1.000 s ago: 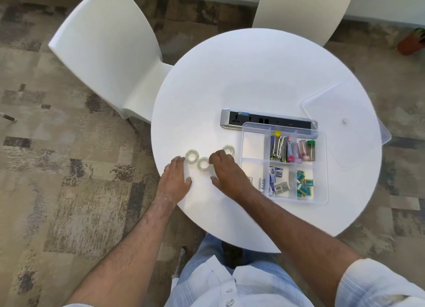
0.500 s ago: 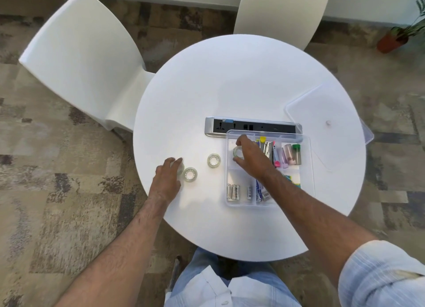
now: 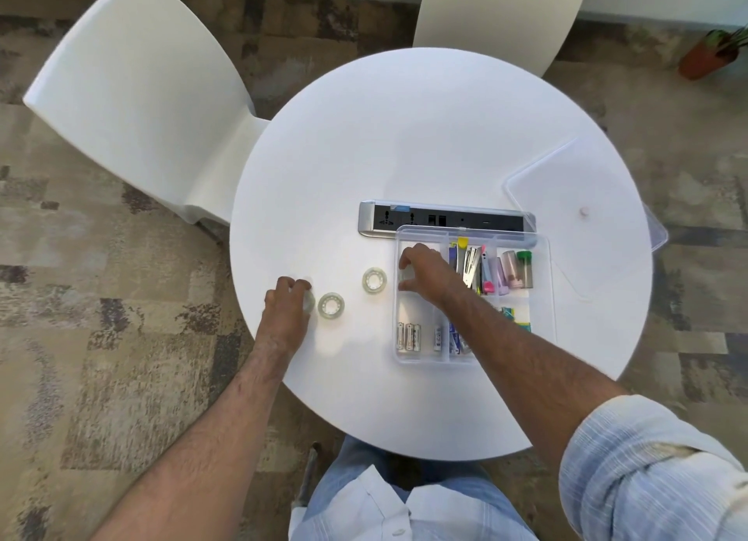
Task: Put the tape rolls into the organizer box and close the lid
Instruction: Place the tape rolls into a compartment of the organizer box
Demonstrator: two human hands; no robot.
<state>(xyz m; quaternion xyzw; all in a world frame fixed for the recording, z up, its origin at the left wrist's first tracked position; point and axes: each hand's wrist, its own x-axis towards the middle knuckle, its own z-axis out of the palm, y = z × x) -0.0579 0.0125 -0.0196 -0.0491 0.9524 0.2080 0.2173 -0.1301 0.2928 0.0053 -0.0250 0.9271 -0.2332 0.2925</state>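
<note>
The clear organizer box [image 3: 542,338] lies open on the round white table [image 3: 404,135]. My right hand [image 3: 429,275] reaches into its far-left compartment, fingers closed around a clear tape roll [image 3: 406,276] held low inside it. Two more tape roll pieces lie flat on the table left of the box: one tape roll [image 3: 374,280] near the box, another tape roll [image 3: 331,305] further left. My left hand [image 3: 285,309] curls over a fourth tape roll [image 3: 310,302] at the table's left edge, gripping it. The clear lid [image 3: 583,184] lies apart at the right.
A grey and black power strip [image 3: 445,219] sits right behind the box. Other compartments hold batteries [image 3: 409,337], staplers and small coloured items. White chairs [image 3: 141,95] stand left and behind the table. A potted plant [image 3: 708,54] is on the floor far right.
My right hand carried one tape roll from the table into the box's far-left compartment and lowered it there. My left hand shifted onto the leftmost roll and closed over it.
</note>
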